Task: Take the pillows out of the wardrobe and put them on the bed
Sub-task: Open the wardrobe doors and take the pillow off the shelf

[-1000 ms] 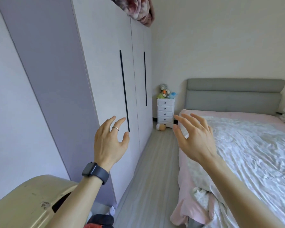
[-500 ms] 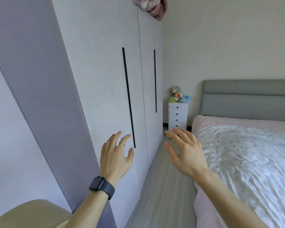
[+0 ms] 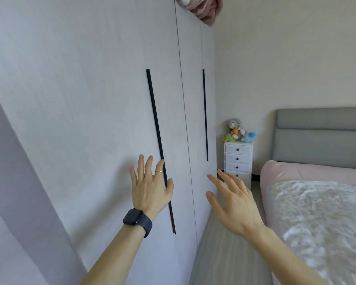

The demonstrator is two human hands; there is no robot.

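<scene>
Both hands (image 3: 150, 188) spread before wardrobe (image 3: 90, 99)

Pale grey wardrobe (image 3: 90, 99) with black handles (image 3: 159, 149), pink bed (image 3: 296, 173), grey headboard (image 3: 321, 136).

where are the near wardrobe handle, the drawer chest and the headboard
near wardrobe handle (image 3: 157, 128), head view, middle of the black strip
drawer chest (image 3: 243, 159), head view, front of the second drawer
headboard (image 3: 321, 145), head view, lower grey panel
</scene>
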